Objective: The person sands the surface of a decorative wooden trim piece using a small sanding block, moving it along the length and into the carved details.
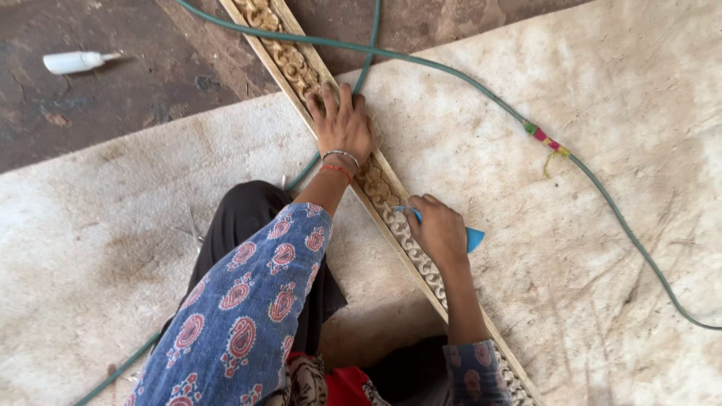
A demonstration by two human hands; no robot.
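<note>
Carved wooden strip (391, 199) runs diagonally; left hand (344, 124) pressed flat farther up it, right hand (438, 229) nearer, clamped on blue sandpaper (474, 239) against the carving

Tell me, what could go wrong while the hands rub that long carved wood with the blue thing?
The blue piece in the right hand is being worked on the carved wooden strip; pressing too hard might chip the fine curls. The left hand presses on the strip alone, so the strip could slide on the mat. The green cable crosses the strip near the left hand and might snag it.
</note>
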